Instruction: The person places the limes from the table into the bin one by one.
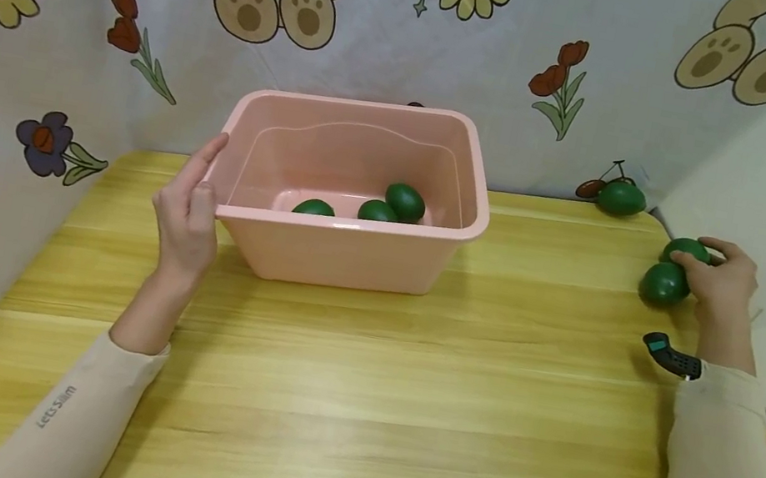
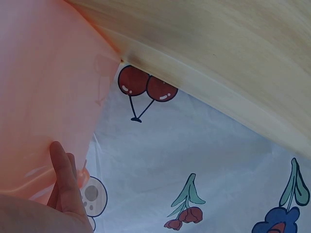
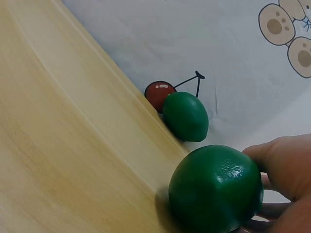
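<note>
Pinching a glossy, dark green fruit (image 1: 686, 246) between thumb and fingers, a person's right hand (image 1: 728, 276) works at the table's far right edge in the head view — the fruit sits at the fingertips, partly covered. A second fruit (image 1: 664, 286) lies just in front of it; a third fruit (image 1: 621, 199) rests at the back edge by the patterned cloth (image 1: 384, 53), long axis running left to right. The left hand (image 1: 187, 219) grips the left rim of a pink bin (image 1: 342, 256), with three more green fruits (image 1: 405, 203) inside. In the left wrist view, that hand's fingers lie against the bin's outer wall. In the right wrist view, a rounded fruit meets the right hand's fingers — its long axis hard to tell — while the one beyond tapers toward the lower right.
</note>
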The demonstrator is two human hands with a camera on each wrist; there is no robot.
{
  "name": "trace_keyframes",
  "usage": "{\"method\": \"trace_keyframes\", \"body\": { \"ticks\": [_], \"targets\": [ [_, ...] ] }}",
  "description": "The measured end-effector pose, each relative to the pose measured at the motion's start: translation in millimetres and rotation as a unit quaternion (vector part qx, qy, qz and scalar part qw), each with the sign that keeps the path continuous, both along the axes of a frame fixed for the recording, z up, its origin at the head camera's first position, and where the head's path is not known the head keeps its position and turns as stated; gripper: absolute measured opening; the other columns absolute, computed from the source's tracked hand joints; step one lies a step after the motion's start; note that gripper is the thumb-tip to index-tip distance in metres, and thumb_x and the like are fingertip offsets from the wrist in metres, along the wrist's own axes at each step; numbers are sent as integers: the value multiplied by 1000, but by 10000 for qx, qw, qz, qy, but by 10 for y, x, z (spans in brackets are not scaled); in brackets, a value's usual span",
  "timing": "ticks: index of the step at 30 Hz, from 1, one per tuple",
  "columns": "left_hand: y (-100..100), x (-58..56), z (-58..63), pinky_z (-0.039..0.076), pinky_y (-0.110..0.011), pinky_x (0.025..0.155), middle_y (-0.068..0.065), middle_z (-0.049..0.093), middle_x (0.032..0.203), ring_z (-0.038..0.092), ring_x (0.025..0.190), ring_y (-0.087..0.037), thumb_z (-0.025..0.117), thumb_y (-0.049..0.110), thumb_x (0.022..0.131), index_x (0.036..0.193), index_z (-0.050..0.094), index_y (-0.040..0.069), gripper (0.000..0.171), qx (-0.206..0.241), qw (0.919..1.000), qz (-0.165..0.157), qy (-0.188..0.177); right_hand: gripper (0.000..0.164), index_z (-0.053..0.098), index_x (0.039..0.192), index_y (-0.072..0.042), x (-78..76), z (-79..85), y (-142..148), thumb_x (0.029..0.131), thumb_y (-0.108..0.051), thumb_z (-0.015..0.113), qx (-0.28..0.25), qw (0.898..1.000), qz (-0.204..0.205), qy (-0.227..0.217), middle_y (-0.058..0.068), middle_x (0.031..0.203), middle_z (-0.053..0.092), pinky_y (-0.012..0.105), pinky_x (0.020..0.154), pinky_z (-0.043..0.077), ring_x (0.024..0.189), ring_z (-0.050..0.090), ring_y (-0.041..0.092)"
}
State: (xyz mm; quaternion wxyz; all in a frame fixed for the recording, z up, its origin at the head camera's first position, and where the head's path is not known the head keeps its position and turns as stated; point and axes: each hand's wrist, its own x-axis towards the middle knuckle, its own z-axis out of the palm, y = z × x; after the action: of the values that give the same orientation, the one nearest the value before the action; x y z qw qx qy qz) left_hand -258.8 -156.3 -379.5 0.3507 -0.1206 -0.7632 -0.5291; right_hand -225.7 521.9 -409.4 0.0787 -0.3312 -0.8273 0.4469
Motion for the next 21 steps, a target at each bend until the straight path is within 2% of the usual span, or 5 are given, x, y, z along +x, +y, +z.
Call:
{"method": "trace_keyframes", "body": {
  "ticks": [5, 11, 15, 17, 21],
  "targets": [
    [-3, 10, -10, 47, -15, 89, 6, 67, 142, 63, 96, -6, 34, 24, 92, 142, 69, 22, 61, -60, 10000, 2, -66, 77, 37, 165, -30, 13, 22, -18, 96, -51, 65, -94, 9991, -322, 245, -22, 117, 39, 36, 115, 45, 98, 45, -2],
    [-6, 16, -10, 47, -15, 93, 7, 67, 143, 64, 104, -10, 34, 25, 93, 143, 68, 22, 61, -80, 9999, -16, -92, 70, 45, 161, -27, 9, 167, -164, 96, -40, 70, -53, 9955, -378, 865, -23, 119, 40, 7, 77, 48, 97, 45, -5],
    [-8, 26, -15, 47, -15, 92, 7, 67, 142, 63, 99, -5, 34, 26, 93, 142, 69, 21, 60, -65, 9999, 37, -72, 67, 50, 158, -26, -31, 268, -328, 95, -35, 72, -60, 9915, -210, 1286, -20, 122, 44, 5, 73, 47, 101, 46, -4],
    [-7, 30, -20, 46, -15, 86, 6, 68, 142, 58, 83, -5, 34, 25, 93, 142, 69, 20, 61, -47, 10000, 45, -48, 66, 51, 157, -25, -60, 311, -408, 95, -33, 73, -47, 9896, -114, 1433, -19, 121, 45, 4, 74, 47, 102, 48, -4],
    [2, 32, -19, 43, -18, 81, 5, 66, 144, 35, 62, -9, 34, 24, 93, 143, 68, 19, 61, -53, 10000, -36, -16, 63, 55, 154, -22, -107, 372, -535, 94, -33, 75, -91, 9862, 72, 1652, -19, 117, 51, 7, 76, 46, 100, 51, -3]
  ]
}}
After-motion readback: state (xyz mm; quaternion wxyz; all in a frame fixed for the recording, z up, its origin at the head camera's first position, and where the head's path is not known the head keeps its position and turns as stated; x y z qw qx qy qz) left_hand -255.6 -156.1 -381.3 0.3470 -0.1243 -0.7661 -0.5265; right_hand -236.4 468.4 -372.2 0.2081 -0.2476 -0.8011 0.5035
